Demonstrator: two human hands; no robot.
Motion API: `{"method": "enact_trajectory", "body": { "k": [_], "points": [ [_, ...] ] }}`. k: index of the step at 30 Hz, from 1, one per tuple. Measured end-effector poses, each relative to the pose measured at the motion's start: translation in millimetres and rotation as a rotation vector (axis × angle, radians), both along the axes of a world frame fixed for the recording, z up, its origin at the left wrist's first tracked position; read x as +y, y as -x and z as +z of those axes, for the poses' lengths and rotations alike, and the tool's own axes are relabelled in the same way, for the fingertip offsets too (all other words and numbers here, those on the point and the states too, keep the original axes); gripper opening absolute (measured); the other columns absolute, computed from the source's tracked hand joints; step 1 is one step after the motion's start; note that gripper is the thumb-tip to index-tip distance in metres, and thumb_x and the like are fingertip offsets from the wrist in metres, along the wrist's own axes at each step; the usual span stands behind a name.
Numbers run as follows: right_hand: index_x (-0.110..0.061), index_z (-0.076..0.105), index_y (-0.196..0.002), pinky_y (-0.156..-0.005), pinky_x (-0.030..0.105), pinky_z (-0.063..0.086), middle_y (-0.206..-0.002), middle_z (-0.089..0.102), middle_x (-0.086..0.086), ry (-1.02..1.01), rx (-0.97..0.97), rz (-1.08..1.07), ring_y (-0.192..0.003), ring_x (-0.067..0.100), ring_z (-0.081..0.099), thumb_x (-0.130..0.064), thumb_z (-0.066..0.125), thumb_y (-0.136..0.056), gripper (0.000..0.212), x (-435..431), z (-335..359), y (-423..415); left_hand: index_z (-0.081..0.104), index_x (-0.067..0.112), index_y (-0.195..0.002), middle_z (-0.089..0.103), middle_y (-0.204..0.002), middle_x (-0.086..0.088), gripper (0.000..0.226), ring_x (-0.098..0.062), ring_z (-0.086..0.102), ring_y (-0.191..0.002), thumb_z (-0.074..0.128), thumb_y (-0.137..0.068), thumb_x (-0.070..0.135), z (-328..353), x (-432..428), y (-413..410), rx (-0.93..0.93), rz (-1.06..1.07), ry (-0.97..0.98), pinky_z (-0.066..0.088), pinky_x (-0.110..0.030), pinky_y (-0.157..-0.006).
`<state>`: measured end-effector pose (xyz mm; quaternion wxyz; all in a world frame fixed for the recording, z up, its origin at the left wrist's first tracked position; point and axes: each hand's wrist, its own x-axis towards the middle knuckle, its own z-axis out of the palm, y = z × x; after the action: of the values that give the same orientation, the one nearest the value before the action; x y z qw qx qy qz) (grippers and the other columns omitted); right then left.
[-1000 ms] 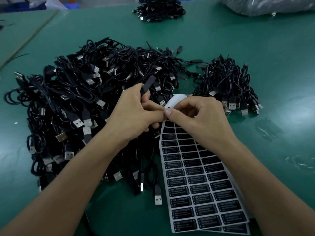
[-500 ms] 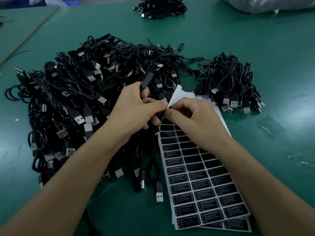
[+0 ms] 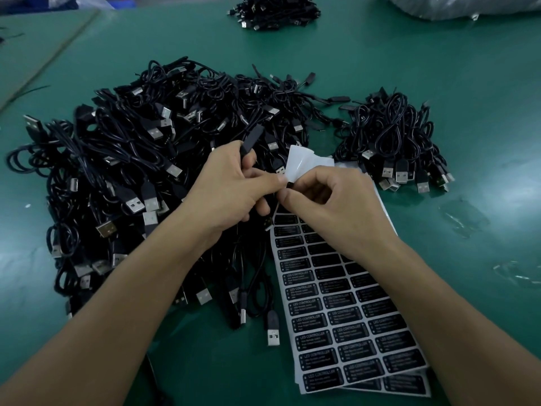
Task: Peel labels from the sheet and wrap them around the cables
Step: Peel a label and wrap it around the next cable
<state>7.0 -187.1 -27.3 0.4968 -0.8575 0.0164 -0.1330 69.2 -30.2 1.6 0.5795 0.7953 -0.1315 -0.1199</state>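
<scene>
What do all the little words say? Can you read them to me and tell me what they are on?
"LED CONTROLLER": top line in white on each black label of the label sheet on the table.
The smaller lines under it on each label are too small and blurred to read.
The labels near the right hand are too blurred to read.
The cables and their plugs show no words.

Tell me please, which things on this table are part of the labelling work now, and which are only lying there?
In the job:
left hand holding a black cable module
right hand peeling at the label sheet
big cable pile

Lying about:
small cable pile
far cable pile
plastic bag
</scene>
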Motion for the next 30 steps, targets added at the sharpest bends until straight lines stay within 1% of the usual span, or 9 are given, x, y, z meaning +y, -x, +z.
{"method": "enact_trajectory", "body": {
  "k": [6,11,14,17,19,22,26,28,30],
  "points": [
    [-0.023,0.07,-0.069,-0.046,0.011,0.035,-0.053,0.06,-0.013,-0.009,0.004,0.0,-0.046,0.0,0.05,-0.041,0.074,-0.087,0.025,1.8,0.7,0.9,0.031,0.02,-0.083,0.063,-0.055,0.003,0.046,-0.005,0.049,-0.036,0.076,-0.085,0.012,1.6,2.6,-2.4,0.036,-0.025,0.035,0.033,-0.016,-0.033],
    [-0.019,0.07,-0.066,-0.041,0.013,0.027,-0.044,0.049,-0.009,-0.089,0.029,0.013,-0.039,0.004,0.037,-0.039,0.067,-0.094,0.034,0.1,1.2,-0.7,0.03,0.02,-0.084,0.055,-0.044,0.011,0.049,-0.002,0.047,-0.036,0.078,-0.084,0.009,1.6,1.7,0.1,0.018,-0.042,0.025,0.032,-0.016,-0.033],
    [-0.021,0.072,-0.069,-0.043,0.019,0.035,-0.059,0.065,0.005,-0.064,0.033,-0.004,-0.045,0.01,0.044,-0.038,0.064,-0.096,0.033,0.0,0.1,-1.6,0.03,0.02,-0.085,0.058,-0.048,0.01,0.05,-0.003,0.048,-0.037,0.079,-0.083,0.01,1.8,2.1,1.2,0.033,-0.039,0.034,0.033,-0.017,-0.033],
    [-0.024,0.074,-0.071,-0.054,0.031,0.049,-0.067,0.071,0.001,-0.062,0.041,-0.016,-0.057,0.021,0.061,-0.03,0.063,-0.096,0.027,-0.9,0.6,-3.2,0.032,0.02,-0.083,0.06,-0.051,0.01,0.048,-0.004,0.049,-0.037,0.079,-0.083,0.01,1.1,2.1,1.1,0.034,-0.014,0.04,0.032,-0.017,-0.033],
    [-0.024,0.074,-0.07,-0.06,0.035,0.054,-0.066,0.072,-0.005,-0.083,0.064,-0.01,-0.063,0.02,0.066,-0.024,0.064,-0.093,0.025,-3.3,1.8,-4.0,0.032,0.02,-0.081,0.059,-0.051,0.009,0.047,-0.005,0.048,-0.037,0.077,-0.083,0.007,-1.0,1.7,-0.7,0.024,0.038,0.04,0.032,-0.017,-0.033],
    [-0.02,0.073,-0.065,-0.057,0.03,0.052,-0.062,0.071,-0.008,-0.145,0.085,-0.025,-0.058,0.008,0.062,-0.018,0.065,-0.089,0.025,-9.6,4.6,-4.1,0.032,0.02,-0.078,0.063,-0.058,0.004,0.045,-0.009,0.05,-0.038,0.073,-0.082,0.004,-4.8,2.4,-3.9,-0.038,0.123,-0.011,0.034,-0.018,-0.036],
    [0.008,0.061,-0.064,-0.05,0.022,0.043,-0.057,0.067,-0.004,-0.293,-0.04,-0.167,-0.052,0.007,0.054,-0.011,0.06,-0.085,0.029,-20.6,7.3,-5.1,0.033,0.023,-0.074,0.065,-0.072,-0.01,0.038,-0.01,0.055,-0.043,0.064,-0.087,0.005,-8.6,3.8,-3.5,-0.121,0.155,-0.105,0.039,-0.027,-0.043],
    [0.008,0.061,-0.064,-0.048,0.017,0.039,-0.053,0.062,-0.004,-0.339,-0.103,-0.211,-0.049,0.005,0.049,-0.009,0.06,-0.085,0.027,-21.8,9.1,-5.1,0.033,0.023,-0.072,0.062,-0.073,-0.012,0.039,-0.012,0.05,-0.046,0.067,-0.084,0.007,-9.0,4.0,-2.0,-0.152,0.171,-0.102,0.038,-0.031,-0.047],
    [-0.002,0.066,-0.065,-0.047,0.016,0.037,-0.053,0.059,-0.001,-0.238,-0.136,-0.217,-0.046,0.004,0.045,-0.012,0.062,-0.087,0.025,-19.2,8.9,-3.7,0.033,0.024,-0.07,0.054,-0.068,-0.003,0.044,-0.015,0.04,-0.053,0.074,-0.078,0.01,-6.5,3.8,-0.4,-0.182,0.187,-0.092,0.037,-0.035,-0.05]
  ]
}}
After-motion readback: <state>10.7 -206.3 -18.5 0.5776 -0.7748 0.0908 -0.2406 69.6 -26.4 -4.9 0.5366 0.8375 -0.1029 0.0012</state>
